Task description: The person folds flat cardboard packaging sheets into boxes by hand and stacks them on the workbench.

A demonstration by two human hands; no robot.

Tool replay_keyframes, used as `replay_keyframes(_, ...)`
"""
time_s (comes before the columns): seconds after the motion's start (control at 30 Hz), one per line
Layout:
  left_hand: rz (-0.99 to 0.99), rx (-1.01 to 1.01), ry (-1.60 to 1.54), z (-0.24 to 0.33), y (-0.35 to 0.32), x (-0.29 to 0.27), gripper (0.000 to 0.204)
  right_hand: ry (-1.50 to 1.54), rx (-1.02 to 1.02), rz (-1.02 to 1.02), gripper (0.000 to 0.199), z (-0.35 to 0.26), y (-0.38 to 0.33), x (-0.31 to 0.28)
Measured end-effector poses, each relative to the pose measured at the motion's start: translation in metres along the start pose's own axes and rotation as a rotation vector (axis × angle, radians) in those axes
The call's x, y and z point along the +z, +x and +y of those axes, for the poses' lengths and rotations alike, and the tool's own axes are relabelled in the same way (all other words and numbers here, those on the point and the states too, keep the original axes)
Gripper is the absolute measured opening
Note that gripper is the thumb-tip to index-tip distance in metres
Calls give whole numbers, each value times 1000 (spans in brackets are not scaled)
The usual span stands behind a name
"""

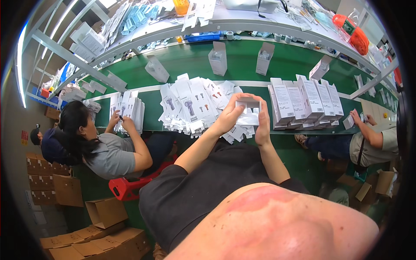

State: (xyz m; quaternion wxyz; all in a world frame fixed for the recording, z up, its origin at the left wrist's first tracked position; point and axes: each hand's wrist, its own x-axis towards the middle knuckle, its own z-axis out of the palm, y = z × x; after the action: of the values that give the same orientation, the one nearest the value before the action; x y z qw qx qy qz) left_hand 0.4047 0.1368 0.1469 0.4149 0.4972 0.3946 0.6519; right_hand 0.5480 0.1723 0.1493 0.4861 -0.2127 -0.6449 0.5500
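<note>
Between my hands I hold a small white carton (pixel 248 120) with its open end facing up, so its inside shows. My left hand (pixel 230 113) wraps its left side, with the fingers over the far edge. Against the carton's right side rests my right hand (pixel 263 126), its fingers curled along the wall. Just left of my hands lies a spread pile of flat printed white cartons (pixel 188 104). To the right, folded-up white boxes (pixel 303 102) are stacked in rows on the green work table (pixel 151 110).
Open white boxes (pixel 218 60) stand apart on the green belt (pixel 186 56) beyond the table. A metal-framed shelf (pixel 242 25) crosses above it. One co-worker (pixel 112 147) sits at left by a carton stack; another person (pixel 368 134) handles a box at right. Brown cardboard boxes (pixel 104 212) lie lower left.
</note>
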Motion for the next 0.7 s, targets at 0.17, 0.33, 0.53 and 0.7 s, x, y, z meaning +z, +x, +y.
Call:
replay_keyframes(0.17,14,-109,72,11,-4,3,43,151,90,49,48,5,-8,0)
replay_keyframes(0.33,-14,-137,202,20,-2,8,47,234,159,109,46,10,-14,-3)
replay_keyframes(0.53,-32,-83,292,13,2,3,51,137,298,170,41,-2,-7,5)
replay_keyframes(0.7,-5,-51,152,17,-4,13,40,56,225,156,39,-1,-4,4)
